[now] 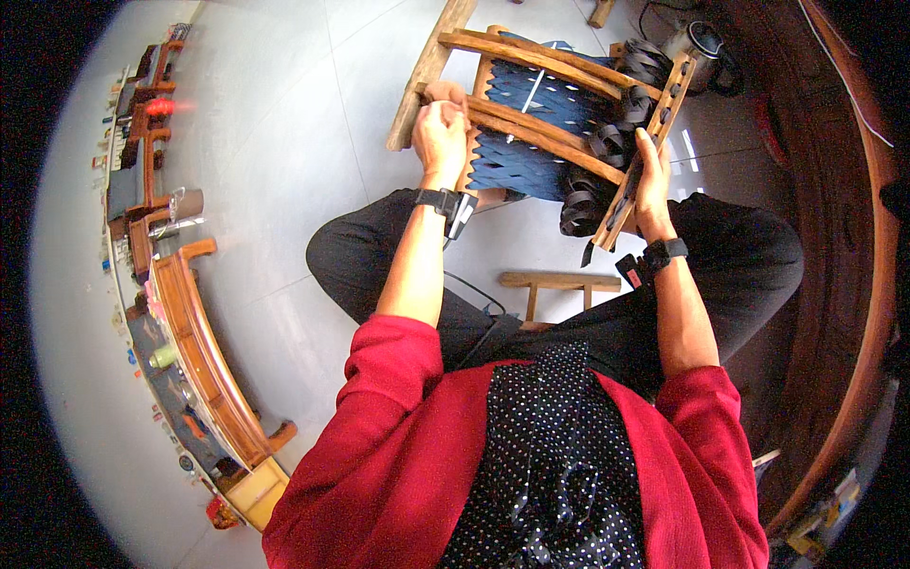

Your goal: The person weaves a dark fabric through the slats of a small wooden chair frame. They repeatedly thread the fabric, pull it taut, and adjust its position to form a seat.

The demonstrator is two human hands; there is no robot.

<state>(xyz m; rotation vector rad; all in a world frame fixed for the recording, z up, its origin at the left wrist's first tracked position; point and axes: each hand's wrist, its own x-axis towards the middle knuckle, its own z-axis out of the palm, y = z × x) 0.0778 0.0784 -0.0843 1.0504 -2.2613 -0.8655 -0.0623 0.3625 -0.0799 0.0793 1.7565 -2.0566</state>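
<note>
In front of me is a wooden folding stool frame (pixel 545 130) with a seat woven from dark blue flat straps (pixel 517 171). Several loose black strap coils (pixel 609 144) hang along its right-hand rail (pixel 654 133). A thin white stick (pixel 533 95) crosses the weave. My left hand (pixel 442 142) is closed at the frame's left side, beside a wooden leg; its fingertips are partly hidden. On the right rail, my right hand (pixel 652 185) holds on with the thumb along the near face; the other fingers are mostly hidden behind.
Between my knees stands a small wooden stool (pixel 559 282). A kettle (pixel 701 40) sits on the floor beyond the frame, near dark wooden furniture (pixel 834 256) at the right. Far left is a long wooden bench (pixel 204 346). A cable (pixel 479 289) runs from my left wrist.
</note>
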